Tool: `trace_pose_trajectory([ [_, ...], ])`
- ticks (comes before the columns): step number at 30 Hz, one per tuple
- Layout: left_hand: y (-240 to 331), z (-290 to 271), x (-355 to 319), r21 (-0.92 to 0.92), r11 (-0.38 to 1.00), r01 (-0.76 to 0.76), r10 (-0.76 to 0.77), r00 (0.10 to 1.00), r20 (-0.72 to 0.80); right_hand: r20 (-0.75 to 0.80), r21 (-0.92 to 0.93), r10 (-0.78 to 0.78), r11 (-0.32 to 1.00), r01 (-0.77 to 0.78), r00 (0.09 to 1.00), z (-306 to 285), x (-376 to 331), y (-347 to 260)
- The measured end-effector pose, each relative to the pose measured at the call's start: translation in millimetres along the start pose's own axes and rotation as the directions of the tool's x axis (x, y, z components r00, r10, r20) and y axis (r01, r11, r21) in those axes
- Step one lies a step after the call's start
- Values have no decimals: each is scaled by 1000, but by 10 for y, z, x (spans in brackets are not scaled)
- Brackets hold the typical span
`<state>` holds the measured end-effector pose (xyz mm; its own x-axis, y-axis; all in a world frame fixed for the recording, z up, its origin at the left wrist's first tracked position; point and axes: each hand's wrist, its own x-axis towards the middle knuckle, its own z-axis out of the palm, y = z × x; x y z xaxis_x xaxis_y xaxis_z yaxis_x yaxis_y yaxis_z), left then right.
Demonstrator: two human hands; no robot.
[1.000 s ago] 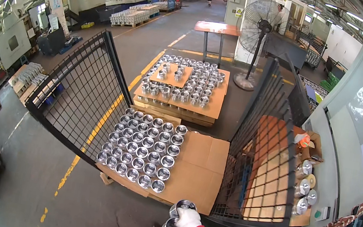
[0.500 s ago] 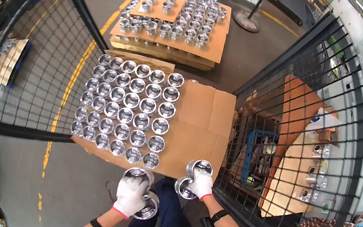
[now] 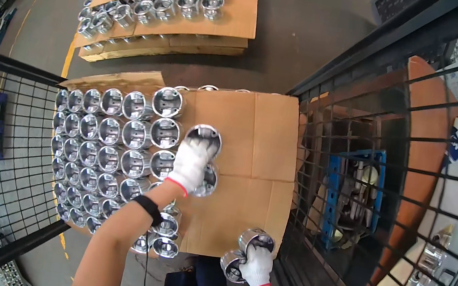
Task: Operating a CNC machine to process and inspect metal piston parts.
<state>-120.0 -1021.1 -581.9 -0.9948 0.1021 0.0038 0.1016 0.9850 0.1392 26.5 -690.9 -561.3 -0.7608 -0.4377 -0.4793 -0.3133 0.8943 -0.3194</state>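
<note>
My left hand (image 3: 191, 164), in a white knitted glove, reaches over a cardboard sheet (image 3: 237, 132) and grips two shiny metal pistons. One piston (image 3: 206, 134) sits at its fingertips; the other piston (image 3: 209, 182) shows beside the palm, partly hidden. Whether they touch the cardboard I cannot tell. To the left stand rows of similar pistons (image 3: 136, 134), crown down with their hollow ends up, some covered by my forearm. By the sheet's front right corner, my gloved right hand (image 3: 258, 267) is closed on two more pistons, an upper one (image 3: 253, 237) and a lower one (image 3: 231, 265).
Black wire-mesh panels (image 3: 321, 177) flank the stack on both sides. Behind it is a second cardboard-layered stack (image 3: 167, 40) bearing many pistons. Beyond the right mesh are a blue crate (image 3: 330, 210) and a brown board (image 3: 418, 164). A thin cable (image 3: 145, 275) hangs near my legs.
My left hand has carried its two pistons forward from the front edge to beside the rows. The right hand still holds its pair near the front right corner. The view has shifted closer.
</note>
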Motion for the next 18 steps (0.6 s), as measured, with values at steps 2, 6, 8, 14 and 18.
trace_pose_trajectory([
  [2, -180, 184, 264, 48, 998, 38, -38, 999, -15, 58, 9, 22, 1000, -22, 998, 13, 50, 26],
  [6, -434, 410, 639, 70, 989, 129, -130, 991, 10, 32, 29, 60, 998, -60, 998, -3, 109, 38],
  [8, -517, 473, 757, 107, 983, 152, -155, 988, 23, -7, 44, 48, 998, -47, 999, -19, 135, 42],
  [14, -692, 464, 916, 208, 971, 115, -143, 982, 126, -35, 56, 58, 997, -56, 998, -83, 249, 63],
  [18, -707, 371, 922, 218, 972, 86, -118, 983, 138, -19, 36, 58, 998, -57, 998, -177, 418, 51],
])
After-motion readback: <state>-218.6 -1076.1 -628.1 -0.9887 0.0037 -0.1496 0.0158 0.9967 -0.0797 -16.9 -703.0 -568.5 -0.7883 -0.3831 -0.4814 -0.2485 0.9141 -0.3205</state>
